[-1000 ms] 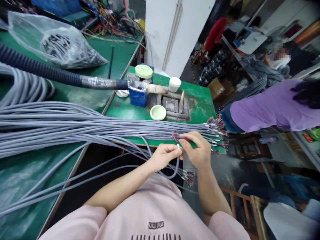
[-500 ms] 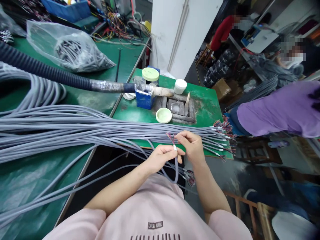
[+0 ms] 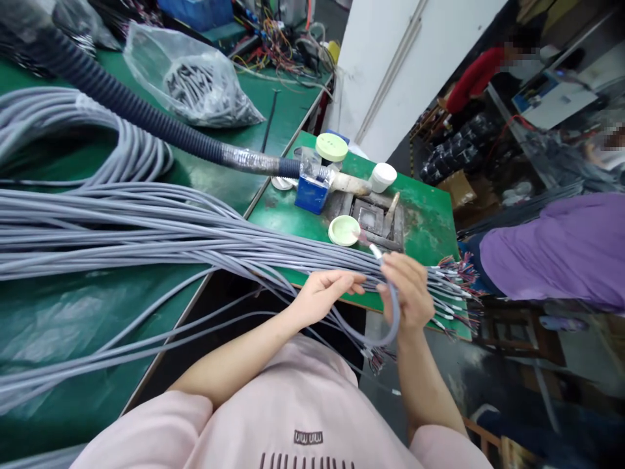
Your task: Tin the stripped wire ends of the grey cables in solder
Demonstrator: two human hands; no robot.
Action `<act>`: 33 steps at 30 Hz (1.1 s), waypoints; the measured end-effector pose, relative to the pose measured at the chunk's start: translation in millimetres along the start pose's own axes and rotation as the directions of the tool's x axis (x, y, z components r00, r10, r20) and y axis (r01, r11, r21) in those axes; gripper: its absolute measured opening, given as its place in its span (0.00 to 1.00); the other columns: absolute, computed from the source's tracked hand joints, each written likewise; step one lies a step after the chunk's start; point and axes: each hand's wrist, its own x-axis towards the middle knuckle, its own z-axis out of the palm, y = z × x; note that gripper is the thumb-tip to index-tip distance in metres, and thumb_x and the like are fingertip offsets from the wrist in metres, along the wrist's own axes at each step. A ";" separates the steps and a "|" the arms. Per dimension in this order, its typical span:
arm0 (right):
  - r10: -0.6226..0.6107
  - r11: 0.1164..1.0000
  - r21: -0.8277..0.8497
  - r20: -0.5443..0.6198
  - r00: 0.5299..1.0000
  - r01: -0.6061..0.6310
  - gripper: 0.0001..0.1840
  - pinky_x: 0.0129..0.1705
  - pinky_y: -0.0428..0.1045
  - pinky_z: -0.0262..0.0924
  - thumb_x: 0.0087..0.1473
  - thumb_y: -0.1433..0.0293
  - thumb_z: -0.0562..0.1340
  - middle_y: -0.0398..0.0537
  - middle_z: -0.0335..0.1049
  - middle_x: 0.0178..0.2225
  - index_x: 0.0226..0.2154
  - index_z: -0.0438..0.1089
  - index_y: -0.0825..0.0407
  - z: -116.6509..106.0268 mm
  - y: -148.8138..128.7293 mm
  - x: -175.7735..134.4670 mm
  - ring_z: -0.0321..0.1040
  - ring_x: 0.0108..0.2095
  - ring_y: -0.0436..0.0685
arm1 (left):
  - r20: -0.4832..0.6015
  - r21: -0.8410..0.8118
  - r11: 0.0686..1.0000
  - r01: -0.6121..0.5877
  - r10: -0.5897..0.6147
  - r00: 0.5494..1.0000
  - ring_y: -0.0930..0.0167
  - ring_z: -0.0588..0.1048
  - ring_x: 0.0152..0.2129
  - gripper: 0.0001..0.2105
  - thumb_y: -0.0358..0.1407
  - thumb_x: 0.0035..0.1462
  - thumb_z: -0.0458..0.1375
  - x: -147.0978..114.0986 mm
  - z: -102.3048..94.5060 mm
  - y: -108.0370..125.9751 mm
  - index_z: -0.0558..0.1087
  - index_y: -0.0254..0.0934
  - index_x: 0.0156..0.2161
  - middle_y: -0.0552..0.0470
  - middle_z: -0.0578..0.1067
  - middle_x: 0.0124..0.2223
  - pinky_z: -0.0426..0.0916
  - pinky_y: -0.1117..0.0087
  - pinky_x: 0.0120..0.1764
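My right hand (image 3: 410,290) is closed around a grey cable (image 3: 394,319) close to its end. The cable's white-banded tip points up and left. Its thin stripped wires, blurred, reach the rim of a shallow pale-green dish (image 3: 344,231). To the left, my left hand (image 3: 325,293) has its fingers stretched out towards the right, with no cable in it. Behind both hands runs a thick bundle of grey cables (image 3: 273,244), whose stripped, coloured wire ends (image 3: 456,270) fan out on the right.
A dark square pot (image 3: 371,218) with a stick in it sits behind the dish. A ribbed hose (image 3: 180,133) ends above it, resting on a blue box (image 3: 311,193). Nearby stand a white tub (image 3: 383,177) and a green-lidded container (image 3: 332,148). A person in purple (image 3: 547,251) is at right.
My left hand has let go of the cable, which is now in my right hand. The cable end has moved right and forward to the dish. The view has shifted.
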 end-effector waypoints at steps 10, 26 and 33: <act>0.223 0.972 -0.085 0.012 0.975 -0.221 0.11 0.45 0.53 0.66 0.61 0.63 0.57 0.48 0.73 0.36 0.38 0.75 0.47 18.8 49.6 54.6 0.70 0.41 0.57 | 0.020 0.876 0.389 -0.284 0.561 0.828 0.68 0.74 0.35 0.09 0.39 0.61 0.55 6.2 -47.2 4.5 0.76 0.38 0.39 0.50 0.80 0.37 0.62 0.63 0.42; -0.006 0.979 -0.176 0.472 0.882 0.100 0.10 0.51 0.59 0.59 0.59 0.64 0.58 0.50 0.71 0.41 0.39 0.75 0.46 38.6 82.2 83.6 0.67 0.46 0.61 | 0.044 0.971 0.157 -0.181 0.625 0.779 0.68 0.74 0.38 0.06 0.37 0.60 0.56 20.9 -68.2 -19.0 0.76 0.41 0.38 0.53 0.81 0.38 0.57 0.59 0.48; -0.031 0.985 -0.124 0.568 0.823 0.122 0.10 0.50 0.60 0.58 0.59 0.65 0.58 0.51 0.72 0.41 0.39 0.75 0.46 45.5 83.5 87.6 0.66 0.47 0.62 | 0.061 0.971 0.137 -0.195 0.648 0.759 0.69 0.75 0.37 0.05 0.36 0.60 0.57 21.9 -69.1 -20.7 0.75 0.41 0.37 0.54 0.81 0.38 0.58 0.59 0.48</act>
